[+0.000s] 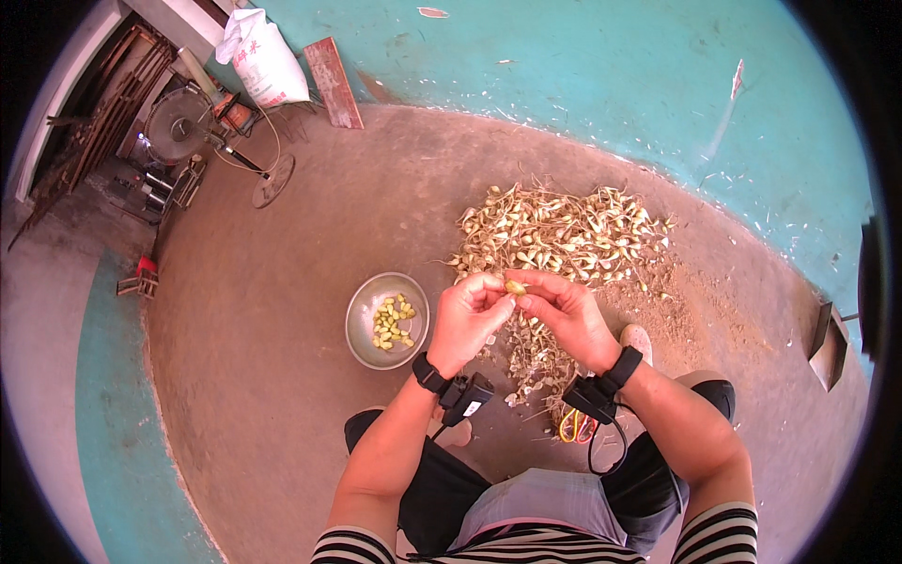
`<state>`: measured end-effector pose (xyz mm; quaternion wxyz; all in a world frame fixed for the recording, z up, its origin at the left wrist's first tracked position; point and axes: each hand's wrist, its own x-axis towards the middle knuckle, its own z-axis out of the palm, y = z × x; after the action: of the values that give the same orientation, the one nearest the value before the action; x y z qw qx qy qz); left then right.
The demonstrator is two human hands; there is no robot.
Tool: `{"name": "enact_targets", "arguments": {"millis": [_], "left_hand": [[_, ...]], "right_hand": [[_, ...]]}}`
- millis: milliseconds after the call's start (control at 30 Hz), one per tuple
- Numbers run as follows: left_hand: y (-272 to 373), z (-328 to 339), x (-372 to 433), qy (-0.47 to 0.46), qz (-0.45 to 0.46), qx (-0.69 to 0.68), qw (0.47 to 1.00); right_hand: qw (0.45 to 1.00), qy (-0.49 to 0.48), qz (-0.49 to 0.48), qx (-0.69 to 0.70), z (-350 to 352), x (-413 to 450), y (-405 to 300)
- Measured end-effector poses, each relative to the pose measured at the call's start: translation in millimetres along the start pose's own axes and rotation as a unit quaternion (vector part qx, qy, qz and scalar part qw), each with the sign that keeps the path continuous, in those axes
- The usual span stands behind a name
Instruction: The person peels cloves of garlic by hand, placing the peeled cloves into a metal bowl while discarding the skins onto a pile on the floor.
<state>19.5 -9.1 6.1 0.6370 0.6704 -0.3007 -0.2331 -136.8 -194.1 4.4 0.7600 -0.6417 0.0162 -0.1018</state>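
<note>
Between the fingertips of my left hand (471, 317) and my right hand (569, 317) is a small yellow-green bulb (516, 287), pinched from both sides. To the left of my hands, a round metal bowl (358, 308) on the floor holds several bulbs (389, 323) of the same colour. A large heap of dried bulbs with stalks and roots (557, 233) lies beyond my hands. Papery skins and dry scraps (535, 366) are strewn beneath and behind them. Scissors with yellow and red handles (576, 426) lie near my right wrist, partly hidden by the wrist device.
Far left stand a pedestal fan (180, 127), a white woven sack (266, 60) and a reddish board (334, 83) leaning on the turquoise wall (564, 63). A metal dustpan-like object (829, 349) is at the right. My shoes and knees flank the scraps.
</note>
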Motion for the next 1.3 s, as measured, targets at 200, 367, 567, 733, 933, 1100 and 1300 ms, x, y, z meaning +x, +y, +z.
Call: {"name": "enact_targets", "arguments": {"millis": [200, 367, 567, 733, 933, 1100, 1300], "left_hand": [[2.9, 11.1, -3.2, 0.018, 0.025, -0.014, 0.999], [-6.0, 6.0, -2.5, 0.016, 0.029, -0.020, 0.999], [0.2, 11.3, -4.2, 0.012, 0.034, -0.032, 0.999], [8.4, 17.1, -11.8, 0.014, 0.003, -0.025, 1.000], [1.5, 19.4, -12.4, 0.016, 0.010, -0.056, 0.998], [-4.4, 22.3, -13.2, 0.017, 0.027, -0.043, 0.999], [-6.1, 20.9, -13.2, 0.030, 0.054, -0.021, 0.998]], "right_hand": [[0.999, 0.025, 0.008, -0.033, -1.4, -1.2, 4.9], [0.994, 0.059, -0.021, -0.085, 2.1, -1.2, -4.4], [0.988, 0.079, -0.038, -0.130, 0.1, -2.8, 2.1], [0.966, 0.095, -0.099, -0.221, -0.5, -6.5, 5.4], [0.931, 0.096, -0.152, -0.319, -0.7, -8.6, 1.6], [0.909, 0.099, -0.197, -0.355, -3.8, -7.0, 5.8], [0.898, 0.109, -0.210, -0.371, 2.9, -7.8, -0.7]]}}
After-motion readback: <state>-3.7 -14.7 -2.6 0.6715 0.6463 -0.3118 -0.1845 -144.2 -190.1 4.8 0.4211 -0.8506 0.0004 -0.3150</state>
